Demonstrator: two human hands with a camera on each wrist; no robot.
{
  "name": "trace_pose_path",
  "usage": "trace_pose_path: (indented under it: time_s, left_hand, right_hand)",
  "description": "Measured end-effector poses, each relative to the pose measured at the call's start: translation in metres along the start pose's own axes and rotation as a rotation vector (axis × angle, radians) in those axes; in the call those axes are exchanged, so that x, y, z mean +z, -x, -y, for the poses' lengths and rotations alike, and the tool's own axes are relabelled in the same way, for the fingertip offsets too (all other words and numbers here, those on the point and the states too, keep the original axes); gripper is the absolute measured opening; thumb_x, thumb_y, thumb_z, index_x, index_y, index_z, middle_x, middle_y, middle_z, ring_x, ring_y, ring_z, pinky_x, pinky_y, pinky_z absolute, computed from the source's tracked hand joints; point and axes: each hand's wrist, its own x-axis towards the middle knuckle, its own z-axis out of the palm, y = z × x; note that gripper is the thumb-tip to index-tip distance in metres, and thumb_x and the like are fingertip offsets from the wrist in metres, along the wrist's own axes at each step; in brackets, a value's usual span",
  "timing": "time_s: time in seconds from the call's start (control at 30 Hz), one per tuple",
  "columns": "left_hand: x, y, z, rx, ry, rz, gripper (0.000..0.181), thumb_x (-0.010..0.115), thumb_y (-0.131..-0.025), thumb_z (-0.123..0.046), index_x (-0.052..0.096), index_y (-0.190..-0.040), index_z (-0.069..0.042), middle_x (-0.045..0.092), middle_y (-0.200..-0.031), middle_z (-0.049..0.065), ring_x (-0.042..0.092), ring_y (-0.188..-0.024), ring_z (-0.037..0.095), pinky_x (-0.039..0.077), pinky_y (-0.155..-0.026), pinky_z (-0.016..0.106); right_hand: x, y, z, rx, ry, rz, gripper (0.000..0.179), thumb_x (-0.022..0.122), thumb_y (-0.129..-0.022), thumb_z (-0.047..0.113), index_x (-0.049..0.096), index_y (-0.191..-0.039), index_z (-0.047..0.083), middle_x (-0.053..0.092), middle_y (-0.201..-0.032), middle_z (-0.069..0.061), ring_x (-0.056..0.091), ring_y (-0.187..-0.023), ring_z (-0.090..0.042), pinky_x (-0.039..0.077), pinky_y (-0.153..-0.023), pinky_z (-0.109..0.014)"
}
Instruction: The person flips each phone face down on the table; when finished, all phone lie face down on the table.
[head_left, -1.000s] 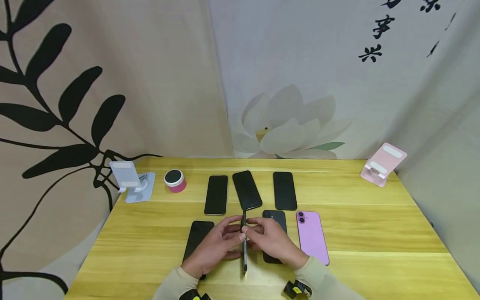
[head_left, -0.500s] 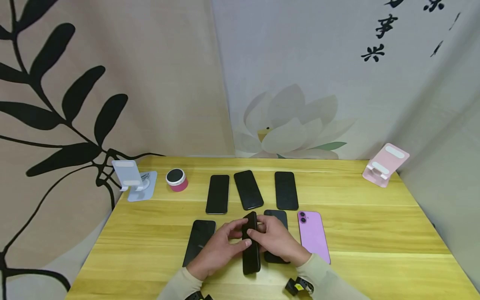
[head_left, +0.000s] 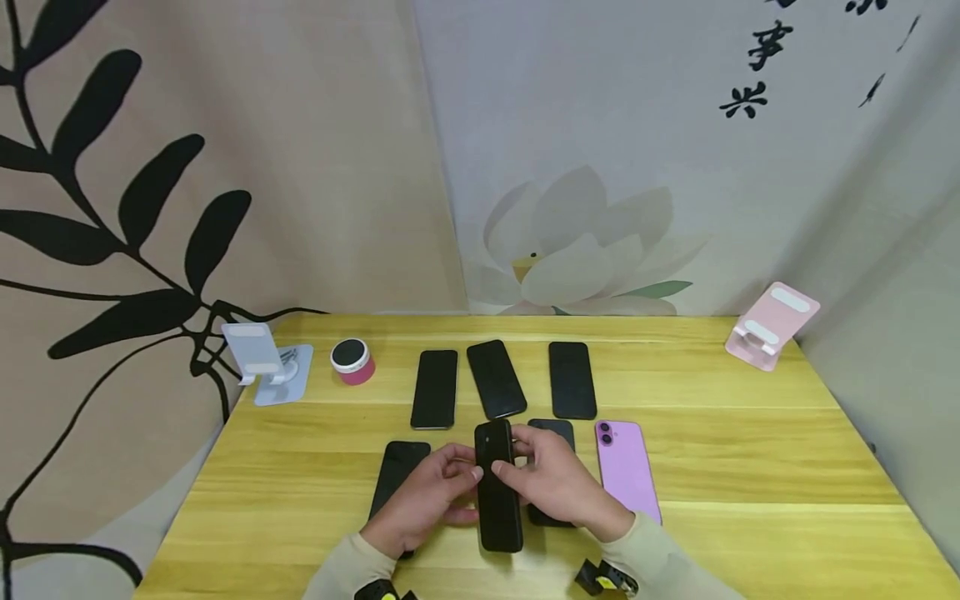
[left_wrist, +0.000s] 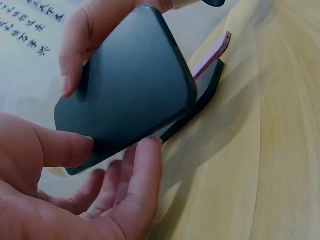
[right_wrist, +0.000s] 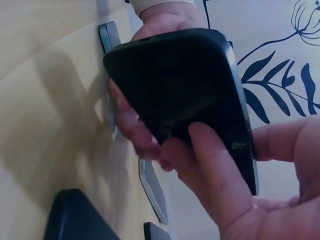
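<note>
We note both hands partly closed, sharing one black phone. The left hand (head_left: 438,492) has its thumb and fingertips at the phone's left edge, a light pinch with the other fingers bent loosely beneath, as the left wrist view shows. The right hand (head_left: 558,483) grips the other side more fully, thumb on the back, fingers spread over the glossy face. The held phone (head_left: 498,508) sits between the two hands, its back and camera end turned up toward the head view; whether its lower end touches the wooden table (head_left: 750,467) we cannot tell. Just left of the left hand, and partly under it, lies a near-left phone (head_left: 396,475), black. Behind the right hand, mostly covered, we see a dark phone (head_left: 553,430); right of that hand, a purple phone (head_left: 630,471), camera end away. Beyond the hands, in a loose row, we count a black phone at left (head_left: 434,390), a slanted phone (head_left: 497,379) and a third phone (head_left: 572,381). Farther out, beyond the left hand: a pink-and-white tub (head_left: 352,364) and a pale blue stand (head_left: 255,348). Far beyond the right hand: a pink stand (head_left: 772,327).
</note>
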Motion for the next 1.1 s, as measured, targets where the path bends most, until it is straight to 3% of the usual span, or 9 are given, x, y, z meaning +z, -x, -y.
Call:
trace_pose_path:
  time_s: [0.1, 0.23, 0.43, 0.7, 0.9, 1.1]
  left_hand:
    - [-0.001, 0.002, 0.0, 0.0, -0.003, -0.022, 0.036, 0.063, -0.107, -0.017, 0.05, -0.136, 0.001, 0.067, -0.118, 0.012, 0.067, -0.099, 0.02, 0.066, -0.075, 0.039]
    - [-0.003, 0.001, -0.001, 0.003, -0.056, -0.057, 0.036, 0.062, -0.107, -0.016, 0.049, -0.136, 0.002, 0.067, -0.117, 0.014, 0.067, -0.095, 0.021, 0.066, -0.071, 0.038]
    - [-0.008, 0.0, -0.006, 0.006, -0.133, -0.1, 0.042, 0.062, -0.108, -0.016, 0.049, -0.142, 0.003, 0.064, -0.121, 0.018, 0.068, -0.094, 0.022, 0.066, -0.075, 0.04]
    - [-0.007, 0.002, -0.013, 0.012, -0.191, -0.127, 0.05, 0.061, -0.108, -0.022, 0.048, -0.149, 0.003, 0.059, -0.132, 0.021, 0.069, -0.101, 0.023, 0.065, -0.084, 0.043]
    - [-0.006, 0.004, -0.017, 0.033, -0.294, -0.157, 0.06, 0.064, -0.107, -0.027, 0.045, -0.155, 0.005, 0.059, -0.138, 0.022, 0.068, -0.122, 0.032, 0.064, -0.09, 0.049]
    - [-0.005, 0.005, -0.021, 0.031, -0.393, -0.174, 0.067, 0.066, -0.106, -0.032, 0.044, -0.156, 0.006, 0.065, -0.131, 0.016, 0.069, -0.121, 0.027, 0.064, -0.089, 0.043]
  right_hand:
    - [0.0, -0.002, -0.001, 0.001, -0.007, 0.001, 0.047, 0.07, -0.102, 0.016, 0.058, -0.144, -0.001, 0.073, -0.126, -0.023, 0.081, -0.083, -0.026, 0.065, -0.063, -0.037]
    - [-0.002, -0.006, -0.008, 0.027, -0.007, -0.026, 0.054, 0.075, -0.099, 0.016, 0.054, -0.145, -0.003, 0.076, -0.112, -0.017, 0.08, -0.081, -0.025, 0.066, -0.063, -0.04]
    - [-0.007, -0.017, -0.023, 0.04, 0.103, -0.073, 0.054, 0.079, -0.096, 0.018, 0.057, -0.139, -0.005, 0.071, -0.087, -0.009, 0.074, -0.063, -0.021, 0.064, -0.057, -0.037]
    - [-0.009, -0.026, -0.033, 0.035, 0.212, -0.08, 0.05, 0.071, -0.098, 0.011, 0.055, -0.142, -0.007, 0.063, -0.086, -0.006, 0.072, -0.062, -0.018, 0.062, -0.057, -0.03]
    - [-0.007, -0.033, -0.033, 0.022, 0.321, -0.085, 0.059, 0.073, -0.098, 0.012, 0.051, -0.147, -0.009, 0.068, -0.086, -0.001, 0.072, -0.064, -0.014, 0.059, -0.06, -0.026]
    - [-0.006, -0.039, -0.033, 0.013, 0.413, -0.088, 0.062, 0.075, -0.097, 0.012, 0.05, -0.149, -0.009, 0.07, -0.084, 0.003, 0.07, -0.062, -0.01, 0.057, -0.062, -0.026]
